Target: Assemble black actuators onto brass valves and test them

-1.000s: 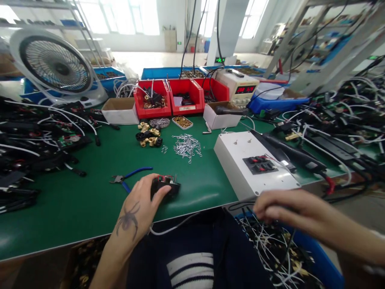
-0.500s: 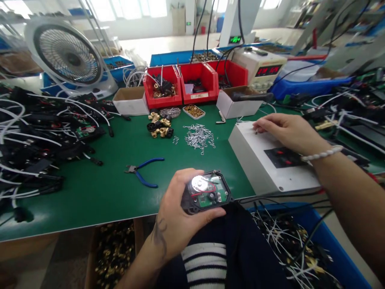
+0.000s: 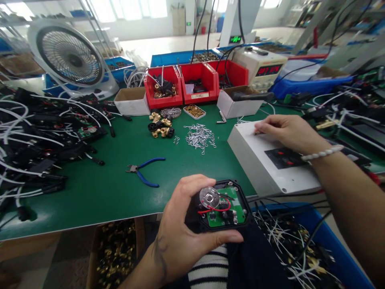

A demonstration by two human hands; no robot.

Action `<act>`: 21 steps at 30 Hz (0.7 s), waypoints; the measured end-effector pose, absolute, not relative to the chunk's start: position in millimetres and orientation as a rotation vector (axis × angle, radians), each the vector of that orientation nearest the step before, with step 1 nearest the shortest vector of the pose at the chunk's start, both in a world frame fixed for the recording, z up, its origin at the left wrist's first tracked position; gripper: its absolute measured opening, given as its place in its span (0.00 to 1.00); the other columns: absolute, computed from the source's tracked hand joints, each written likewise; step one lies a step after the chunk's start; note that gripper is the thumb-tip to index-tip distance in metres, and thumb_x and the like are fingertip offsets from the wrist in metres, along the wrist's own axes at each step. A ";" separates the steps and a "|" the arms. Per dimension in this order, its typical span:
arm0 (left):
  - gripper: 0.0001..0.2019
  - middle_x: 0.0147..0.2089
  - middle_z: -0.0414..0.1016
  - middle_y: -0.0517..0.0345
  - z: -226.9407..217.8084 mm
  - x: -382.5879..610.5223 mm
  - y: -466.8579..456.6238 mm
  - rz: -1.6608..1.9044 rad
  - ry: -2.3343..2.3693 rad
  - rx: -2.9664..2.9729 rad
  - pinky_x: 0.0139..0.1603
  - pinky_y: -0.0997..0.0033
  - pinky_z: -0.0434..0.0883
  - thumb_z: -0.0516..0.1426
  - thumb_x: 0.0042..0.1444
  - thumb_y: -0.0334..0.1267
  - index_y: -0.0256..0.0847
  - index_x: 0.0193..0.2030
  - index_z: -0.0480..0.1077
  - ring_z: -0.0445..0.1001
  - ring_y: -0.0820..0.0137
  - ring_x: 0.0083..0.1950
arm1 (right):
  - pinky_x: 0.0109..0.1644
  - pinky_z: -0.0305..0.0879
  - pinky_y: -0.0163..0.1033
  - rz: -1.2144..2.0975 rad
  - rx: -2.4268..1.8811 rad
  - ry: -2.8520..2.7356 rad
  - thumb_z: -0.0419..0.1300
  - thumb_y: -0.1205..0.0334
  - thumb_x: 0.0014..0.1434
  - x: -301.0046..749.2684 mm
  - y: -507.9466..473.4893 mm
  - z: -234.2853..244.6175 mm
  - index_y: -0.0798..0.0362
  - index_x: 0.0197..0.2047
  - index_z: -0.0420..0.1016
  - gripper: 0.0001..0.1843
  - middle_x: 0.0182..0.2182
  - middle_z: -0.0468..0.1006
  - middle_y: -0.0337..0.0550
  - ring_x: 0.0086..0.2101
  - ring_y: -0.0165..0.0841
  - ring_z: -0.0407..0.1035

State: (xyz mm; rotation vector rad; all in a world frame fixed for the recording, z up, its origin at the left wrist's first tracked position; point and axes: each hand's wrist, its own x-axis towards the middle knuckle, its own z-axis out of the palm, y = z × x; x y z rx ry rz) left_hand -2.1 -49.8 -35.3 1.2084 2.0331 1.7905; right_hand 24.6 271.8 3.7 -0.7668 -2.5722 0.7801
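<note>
My left hand (image 3: 183, 224) is closed around a small black housing (image 3: 221, 206) held over my lap, its open side up. Inside it I see a green circuit board, a round metal disc and a red wire. My right hand (image 3: 287, 130) rests on top of a white test box (image 3: 264, 164) at the right of the green mat (image 3: 99, 188). Its fingers are bent with the tips near the box's far edge, and whether they pinch anything is hidden. A white bead bracelet sits on that wrist.
Blue-handled pliers (image 3: 146, 170) lie mid-mat, with a pile of metal clips (image 3: 200, 136) and brass fittings (image 3: 159, 126) behind. Red bins (image 3: 195, 82), white boxes, a power supply (image 3: 260, 66) and a fan (image 3: 72, 58) line the back. Black wired units pile at left (image 3: 36, 136). A blue crate of wires (image 3: 303, 245) stands below right.
My left hand lifted the black housing off the mat, turned it open side up and drew it toward my lap. My right hand rose from the blue crate onto the white box.
</note>
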 end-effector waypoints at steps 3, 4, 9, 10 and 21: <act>0.34 0.56 0.71 0.58 -35.0 -2.0 -48.9 1.794 2.022 1.233 0.63 0.64 0.68 0.71 0.45 0.47 0.53 0.58 0.65 0.69 0.64 0.60 | 0.36 0.59 0.33 0.811 -0.745 -2.600 0.68 0.67 0.53 24.2 271.6 3.5 0.65 0.38 0.80 0.10 0.26 0.76 0.35 0.29 0.23 0.64; 0.34 0.56 0.71 0.58 -34.9 -1.9 -48.6 1.793 2.018 1.238 0.63 0.64 0.68 0.71 0.45 0.47 0.53 0.58 0.65 0.69 0.64 0.60 | 0.36 0.59 0.32 0.815 -0.737 -2.606 0.68 0.69 0.53 23.9 271.2 3.4 0.65 0.40 0.80 0.11 0.26 0.75 0.34 0.29 0.22 0.64; 0.35 0.56 0.71 0.56 -34.3 -0.8 -48.6 1.780 2.022 1.237 0.62 0.62 0.69 0.71 0.44 0.49 0.52 0.58 0.65 0.69 0.62 0.60 | 0.36 0.60 0.32 0.835 -0.705 -2.597 0.67 0.70 0.54 22.4 269.7 1.6 0.67 0.41 0.80 0.11 0.25 0.75 0.35 0.29 0.22 0.64; 0.35 0.56 0.71 0.56 -34.2 -0.8 -48.8 1.779 2.026 1.240 0.62 0.61 0.69 0.71 0.44 0.49 0.52 0.58 0.65 0.69 0.62 0.60 | 0.36 0.61 0.32 0.833 -0.696 -2.580 0.67 0.71 0.54 22.6 270.6 2.0 0.67 0.40 0.81 0.10 0.26 0.76 0.36 0.28 0.23 0.65; 0.35 0.58 0.71 0.58 -36.6 -2.3 -45.6 1.879 2.016 1.282 0.63 0.64 0.67 0.72 0.46 0.42 0.53 0.60 0.64 0.68 0.64 0.61 | 0.45 0.73 0.39 1.259 -0.148 -2.049 0.70 0.43 0.52 86.2 195.1 6.0 0.41 0.55 0.78 0.28 0.41 0.80 0.43 0.37 0.32 0.74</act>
